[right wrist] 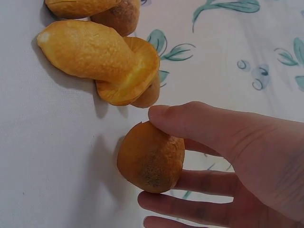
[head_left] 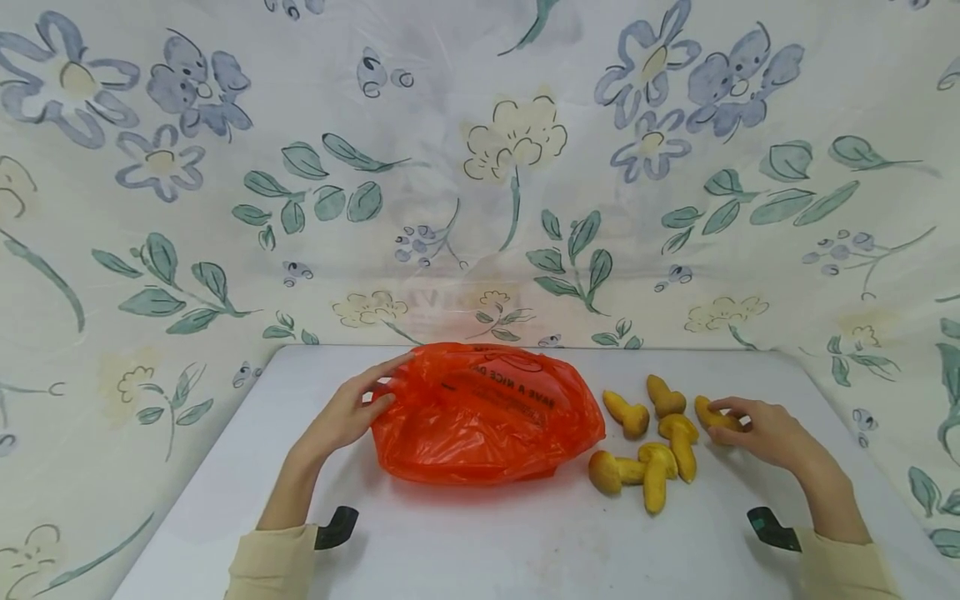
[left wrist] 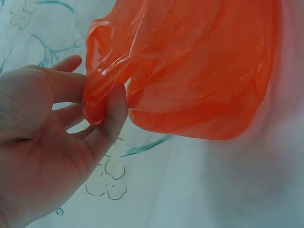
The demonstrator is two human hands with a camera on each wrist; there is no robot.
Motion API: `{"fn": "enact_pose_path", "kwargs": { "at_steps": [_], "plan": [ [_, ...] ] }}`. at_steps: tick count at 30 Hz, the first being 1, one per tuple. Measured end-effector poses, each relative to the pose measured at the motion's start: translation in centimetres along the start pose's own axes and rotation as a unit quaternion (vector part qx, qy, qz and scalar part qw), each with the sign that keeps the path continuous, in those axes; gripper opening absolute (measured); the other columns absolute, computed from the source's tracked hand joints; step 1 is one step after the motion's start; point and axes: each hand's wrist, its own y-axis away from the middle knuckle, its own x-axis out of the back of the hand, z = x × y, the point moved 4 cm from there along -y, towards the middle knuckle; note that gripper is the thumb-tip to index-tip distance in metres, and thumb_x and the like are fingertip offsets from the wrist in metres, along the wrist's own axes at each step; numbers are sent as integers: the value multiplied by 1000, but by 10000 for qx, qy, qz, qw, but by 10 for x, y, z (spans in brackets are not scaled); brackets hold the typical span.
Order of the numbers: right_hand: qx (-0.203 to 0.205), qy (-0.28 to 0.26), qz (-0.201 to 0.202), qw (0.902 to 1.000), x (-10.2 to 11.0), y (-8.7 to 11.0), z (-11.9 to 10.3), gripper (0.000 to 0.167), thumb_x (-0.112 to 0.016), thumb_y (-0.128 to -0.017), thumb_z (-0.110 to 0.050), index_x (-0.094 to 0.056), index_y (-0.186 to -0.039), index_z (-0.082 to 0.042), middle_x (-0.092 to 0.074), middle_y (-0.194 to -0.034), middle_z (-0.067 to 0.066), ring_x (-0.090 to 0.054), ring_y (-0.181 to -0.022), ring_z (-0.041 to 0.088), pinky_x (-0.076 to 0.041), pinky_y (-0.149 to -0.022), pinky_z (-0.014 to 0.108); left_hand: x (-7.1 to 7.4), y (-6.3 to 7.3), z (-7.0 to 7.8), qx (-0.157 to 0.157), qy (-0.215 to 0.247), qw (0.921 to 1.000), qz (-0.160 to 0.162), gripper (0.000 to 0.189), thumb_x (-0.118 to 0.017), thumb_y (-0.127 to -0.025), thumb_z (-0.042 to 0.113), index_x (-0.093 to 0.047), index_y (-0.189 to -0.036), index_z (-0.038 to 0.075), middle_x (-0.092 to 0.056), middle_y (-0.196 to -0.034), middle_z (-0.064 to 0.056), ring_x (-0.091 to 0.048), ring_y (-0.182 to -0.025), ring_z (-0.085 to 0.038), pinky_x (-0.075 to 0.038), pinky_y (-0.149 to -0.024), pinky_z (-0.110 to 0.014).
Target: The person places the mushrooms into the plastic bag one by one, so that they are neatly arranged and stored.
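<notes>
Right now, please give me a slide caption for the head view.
Left hand holding a red plastic bag, right hand gripping a yellow mushroom beside five others.

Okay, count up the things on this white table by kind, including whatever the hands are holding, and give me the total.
Red plastic bag: 1, its edge held by the left hand
Yellow-brown mushrooms: 6, counting the one in the right hand
Total in view: 7

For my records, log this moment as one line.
left hand: grips red bag | right hand: holds yellow mushroom | other mushrooms: on white table
</notes>
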Motion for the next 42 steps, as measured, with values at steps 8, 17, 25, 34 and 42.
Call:
{"fn": "enact_pose_path", "kwargs": {
  "at_steps": [8, 17, 25, 34, 42],
  "plan": [
    [-39, 13, 32, 10000, 2, 1, -1, 53, -70, -90, -36, -59, -130, -4, -63, -114, 23, -62, -92, 29, -57, -75, 43, -1, 1, -5, -11, 26, 10000, -65, 55, -50, -95, -6, -51, -143, 18, -46, -148, -16, -47, -133, -41, -51, -99, -56],
    [28, 6, 225, 9997, 6, 4, -2, 53, -70, -90, -37, -59, -131, -5, -61, -119, 28, -63, -94, 32, -57, -75, 45, -2, 0, -6, 341, 180, 9992, -71, 61, -51, -95, -3, -42, -150, 21, -48, -145, -15, -57, -116, -35, -60, -83, -37],
    [220, 8, 323, 9992, 12, 3, -13, 55, -70, -90, -37, -57, -132, -4, -62, -120, 26, -64, -97, 33, -59, -77, 45, -2, -1, -5, 429, 249, 9987, -91, 62, -56, -95, 0, -40, -151, 21, -49, -144, -17, -58, -116, -39, -61, -81, -38],
    [506, 227, 391, 9977, 31, -6, -35, 59, -69, -88, -46, -58, -132, -7, -63, -121, 25, -65, -100, 36, -59, -78, 46, -1, -2, -5, 489, 208, 9986, -30, 62, -57, -95, 2, -40, -151, 21, -52, -141, -16, -58, -115, -37, -61, -82, -39],
    [686, 319, 401, 9963, 39, -13, -53, 57, -70, -89, -43, -59, -132, -7, -64, -123, 21, -64, -102, 35, -58, -81, 47, -1, -1, -4, 441, 175, 9989, -27, 62, -57, -95, 0, -40, -151, 20, -53, -139, -17, -60, -112, -35, -61, -82, -36]
  ]
}}
